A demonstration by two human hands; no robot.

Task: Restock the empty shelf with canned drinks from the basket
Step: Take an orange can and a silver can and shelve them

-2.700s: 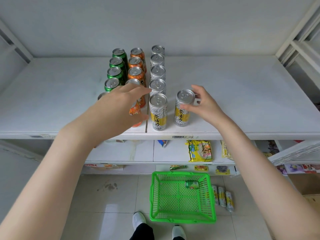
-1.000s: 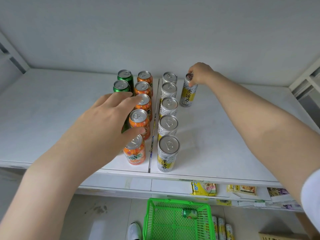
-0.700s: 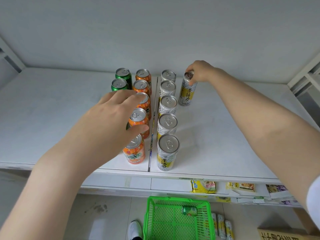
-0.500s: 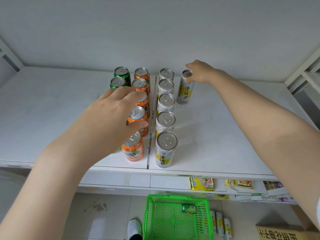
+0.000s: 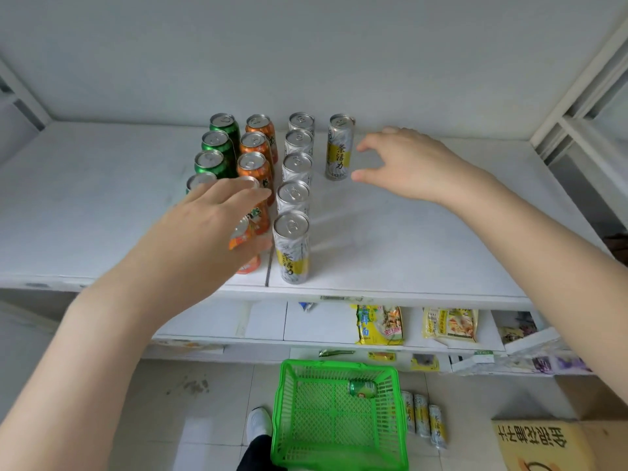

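One green can [image 5: 362, 388] lies on its side in the green basket [image 5: 277, 402] on the floor. Three slim silver-and-yellow cans [image 5: 421, 414] lie just beside the basket's right wall. Over the shelf's [image 5: 407, 249] front edge, the left hand [image 5: 210, 229] reaches across the front of the orange cans [image 5: 255, 166], fingers straight and close together; I cannot tell whether they touch. Green cans [image 5: 214, 144] and a row of slim cans [image 5: 292, 246] flank the orange ones. Near the back edge, the right hand [image 5: 407, 164] hovers, thumb and fingers spread, just beside a lone upright can [image 5: 339, 147].
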